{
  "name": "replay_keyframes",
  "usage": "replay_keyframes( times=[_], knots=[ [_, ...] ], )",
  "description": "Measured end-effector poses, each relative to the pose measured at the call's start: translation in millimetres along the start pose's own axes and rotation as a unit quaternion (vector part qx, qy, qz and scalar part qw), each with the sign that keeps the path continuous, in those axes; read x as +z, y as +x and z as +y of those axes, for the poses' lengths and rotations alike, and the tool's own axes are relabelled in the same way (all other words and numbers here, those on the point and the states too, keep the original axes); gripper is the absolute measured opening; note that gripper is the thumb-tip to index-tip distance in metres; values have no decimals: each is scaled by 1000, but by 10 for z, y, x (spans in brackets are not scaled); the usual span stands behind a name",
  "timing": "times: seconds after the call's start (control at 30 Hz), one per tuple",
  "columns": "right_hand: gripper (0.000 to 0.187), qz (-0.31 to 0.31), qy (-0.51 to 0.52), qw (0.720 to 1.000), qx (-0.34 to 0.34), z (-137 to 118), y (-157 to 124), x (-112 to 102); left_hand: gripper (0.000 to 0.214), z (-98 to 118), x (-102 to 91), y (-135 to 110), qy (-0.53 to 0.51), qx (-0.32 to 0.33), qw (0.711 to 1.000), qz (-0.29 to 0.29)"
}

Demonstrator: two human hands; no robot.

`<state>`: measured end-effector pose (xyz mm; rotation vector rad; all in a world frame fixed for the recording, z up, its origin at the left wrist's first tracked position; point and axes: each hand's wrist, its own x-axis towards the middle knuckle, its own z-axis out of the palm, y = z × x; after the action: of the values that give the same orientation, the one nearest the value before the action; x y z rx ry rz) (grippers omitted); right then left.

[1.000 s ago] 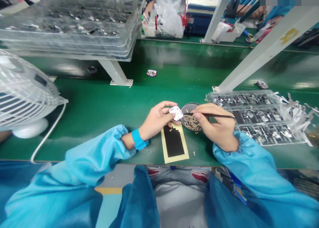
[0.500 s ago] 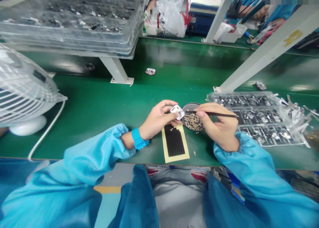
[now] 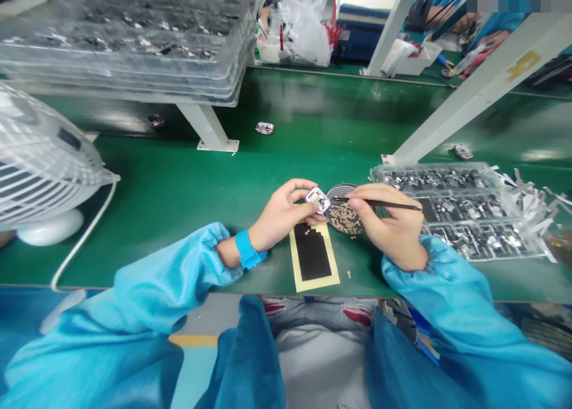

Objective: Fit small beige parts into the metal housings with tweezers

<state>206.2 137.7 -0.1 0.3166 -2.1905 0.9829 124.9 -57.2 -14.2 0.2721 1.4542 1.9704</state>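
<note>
My left hand point(image 3: 281, 215) pinches a small white square part point(image 3: 317, 200) between thumb and fingers, just above a yellow card with a black sheet point(image 3: 311, 256). My right hand point(image 3: 393, 224) grips thin dark tweezers point(image 3: 384, 204), whose tip touches the white part. Directly below the tip sits a small round mesh dish point(image 3: 343, 215) holding several tiny pale pieces. Both arms wear blue sleeves, and a blue band circles the left wrist.
A clear tray point(image 3: 460, 209) of small metal parts lies right of my right hand, with white scraps beyond it. A white fan point(image 3: 40, 165) stands at the left. Stacked clear trays point(image 3: 129, 40) rest on a raised shelf. Loose parts point(image 3: 264, 128) lie on the green belt. Another person works at the far right.
The loose parts on the green belt have drifted left. My hands hold almost still, with the white part turned slightly and the tweezers tip staying on it.
</note>
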Motion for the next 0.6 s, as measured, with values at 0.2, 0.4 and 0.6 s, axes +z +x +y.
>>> replay_keyframes(
  times=[0.2,0.4,0.6],
  knots=[
    [3,14,3,1000,2,-8,-3,2,43,-22,-12,15,-6,8,1000,0],
    [4,10,8,1000,3,-3,-6,6,42,-14,-10,11,-1,9,1000,3],
    [5,19,7,1000,23,-2,-6,17,45,-6,-2,-2,-14,12,1000,-6]
  ],
)
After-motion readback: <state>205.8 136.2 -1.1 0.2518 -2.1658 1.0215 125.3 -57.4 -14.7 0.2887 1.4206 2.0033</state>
